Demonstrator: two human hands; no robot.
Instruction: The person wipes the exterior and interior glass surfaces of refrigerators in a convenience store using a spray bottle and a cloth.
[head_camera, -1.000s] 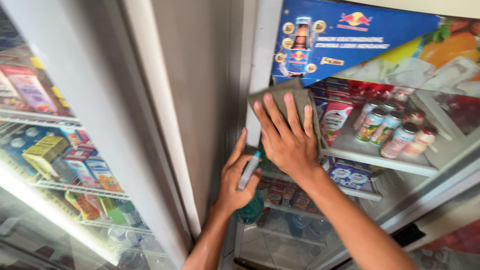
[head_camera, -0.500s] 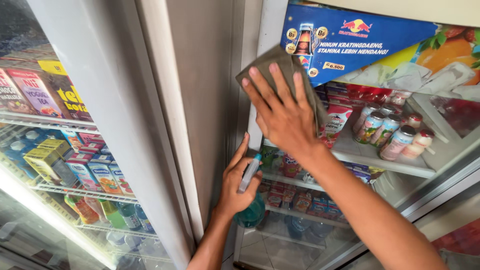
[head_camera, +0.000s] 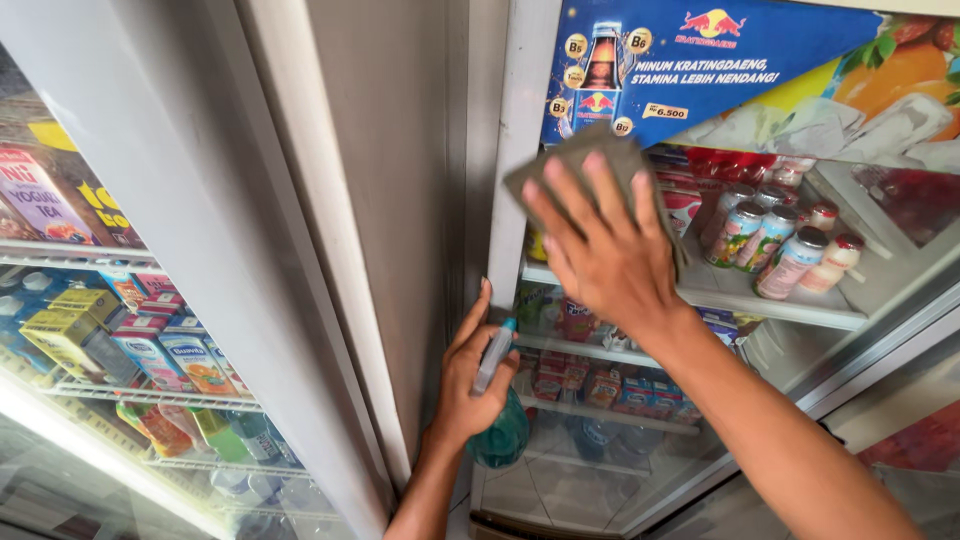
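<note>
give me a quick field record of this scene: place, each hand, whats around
place: two glass-door drink coolers side by side, seen from above
right hand: spread flat, pressing a grey cloth against the right cooler door
left hand: lower, holding a teal spray bottle near the door frame
right cooler: small bottles on a white shelf, blue poster on the glass
left cooler: drink cartons on wire shelves
</note>
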